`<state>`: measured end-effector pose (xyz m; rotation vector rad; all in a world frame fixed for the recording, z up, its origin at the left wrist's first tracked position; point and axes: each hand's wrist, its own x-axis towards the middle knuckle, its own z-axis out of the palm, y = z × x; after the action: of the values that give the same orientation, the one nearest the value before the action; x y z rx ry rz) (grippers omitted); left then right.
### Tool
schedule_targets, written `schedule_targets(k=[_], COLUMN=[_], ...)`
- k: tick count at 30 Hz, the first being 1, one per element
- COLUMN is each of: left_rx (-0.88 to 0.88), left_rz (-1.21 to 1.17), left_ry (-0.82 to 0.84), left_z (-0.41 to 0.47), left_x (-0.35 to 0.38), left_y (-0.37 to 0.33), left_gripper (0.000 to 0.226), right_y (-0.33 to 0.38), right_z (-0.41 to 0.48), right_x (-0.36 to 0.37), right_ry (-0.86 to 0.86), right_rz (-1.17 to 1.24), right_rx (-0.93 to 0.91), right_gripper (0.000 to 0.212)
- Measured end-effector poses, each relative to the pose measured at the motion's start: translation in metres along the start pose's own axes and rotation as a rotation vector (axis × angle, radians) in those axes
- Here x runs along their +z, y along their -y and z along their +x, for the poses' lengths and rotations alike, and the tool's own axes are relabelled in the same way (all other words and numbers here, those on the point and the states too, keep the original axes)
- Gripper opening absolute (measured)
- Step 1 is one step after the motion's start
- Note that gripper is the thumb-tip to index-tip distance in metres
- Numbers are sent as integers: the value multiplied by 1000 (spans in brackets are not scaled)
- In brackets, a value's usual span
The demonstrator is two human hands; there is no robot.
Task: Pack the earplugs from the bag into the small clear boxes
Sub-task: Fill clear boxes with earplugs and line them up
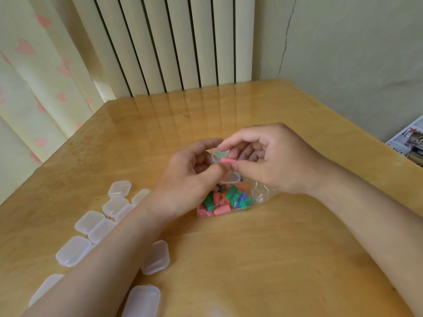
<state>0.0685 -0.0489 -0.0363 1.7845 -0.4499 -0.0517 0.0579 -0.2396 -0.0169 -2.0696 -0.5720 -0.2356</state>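
Observation:
My left hand (192, 179) holds a small clear box (217, 156), open, above the table, with a green earplug faintly visible inside it. My right hand (270, 161) pinches a pink earplug (227, 159) between thumb and fingers right at the box's opening. The box's hinged lid (231, 178) hangs below my thumbs. Beneath both hands lies the clear plastic bag (261, 195), holding several pink, green, orange and blue earplugs (225, 200).
Several shut clear boxes (119, 189) lie scattered at the left and near edge of the wooden table (286, 248), some under my left forearm. A radiator stands behind the table, a curtain at left, printed papers (409, 143) at the right edge.

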Motion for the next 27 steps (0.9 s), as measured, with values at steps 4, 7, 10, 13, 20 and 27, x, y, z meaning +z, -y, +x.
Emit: schedule_targets(k=[4, 7, 10, 13, 20, 27], left_rx=[-12, -13, -25, 2, 57, 46], left_rz=[-59, -95, -138, -113, -51, -31], left_ry=[10, -19, -81, -114, -190, -212], left_z=[-1, 0, 2, 4, 6, 7], left_x=[0, -1, -2, -4, -8, -5], left_y=[-3, -3, -3, 0, 3, 4], left_gripper=[40, 38, 47, 53, 60, 53], right_y=[0, 3, 6, 0, -2, -2], right_z=[0, 0, 3, 5, 1, 0], right_x=[1, -1, -14, -32, -34, -27], right_ry=[7, -29, -175, -167, 121, 213], right_rz=[-53, -59, -51, -246, -494, -298], right_rx=[-3, -19, 5, 159, 395, 324], right_gripper=[31, 29, 27, 32, 16, 30])
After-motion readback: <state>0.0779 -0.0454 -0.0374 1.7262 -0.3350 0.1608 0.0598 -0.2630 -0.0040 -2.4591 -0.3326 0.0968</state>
